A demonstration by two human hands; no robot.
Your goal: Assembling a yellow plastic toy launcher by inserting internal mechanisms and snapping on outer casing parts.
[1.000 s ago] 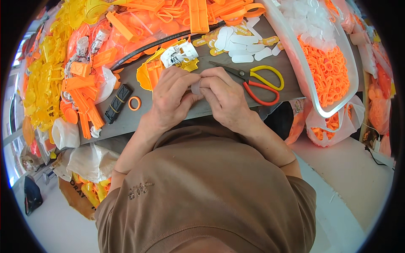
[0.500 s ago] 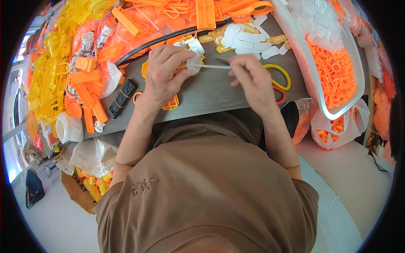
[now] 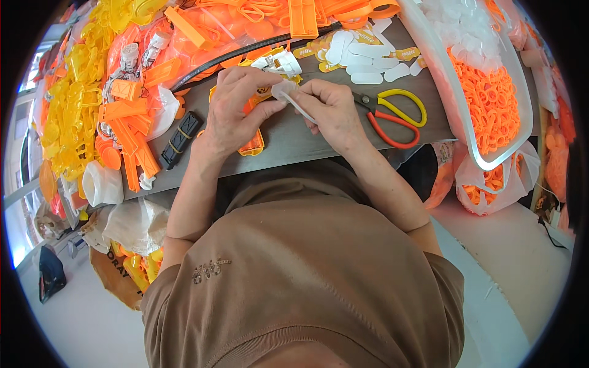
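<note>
1. Grey tabletop point(image 3: 288, 147) crosses in front of you, its near edge by your waist and its far side heaped with orange plastic parts; pale floor shows beyond you on both sides.
2. At its left end you have a tall heap of yellow plastic parts point(image 3: 67, 116), with slim orange pieces point(image 3: 129, 144) just right of it, reaching to the near edge.
3. Next along, near that edge, lies a black bar point(image 3: 181, 140) with a thin band around it, tilted.
4. Your left hand point(image 3: 236, 107) is over the middle of the tabletop, thumb and index finger pinching a small translucent ring point(image 3: 282, 90).
5. Partly hidden beneath that hand is an orange-and-yellow casing point(image 3: 251, 146); a white mechanism point(image 3: 281, 62) sits just beyond your fingertips, toward the far side.
6. From the ring a white strip point(image 3: 302, 110) slants toward you and rightward. Your right hand point(image 3: 334, 113) has its fingers closed on it, right beside the ring.
7. Farther right, white oval pieces point(image 3: 365, 61) lie spread toward the far edge, and scissors point(image 3: 368, 101) with red and yellow handles rest nearer you.
8. Along the right edge stands a translucent bin point(image 3: 488, 164) holding orange rings point(image 3: 491, 110).
</note>
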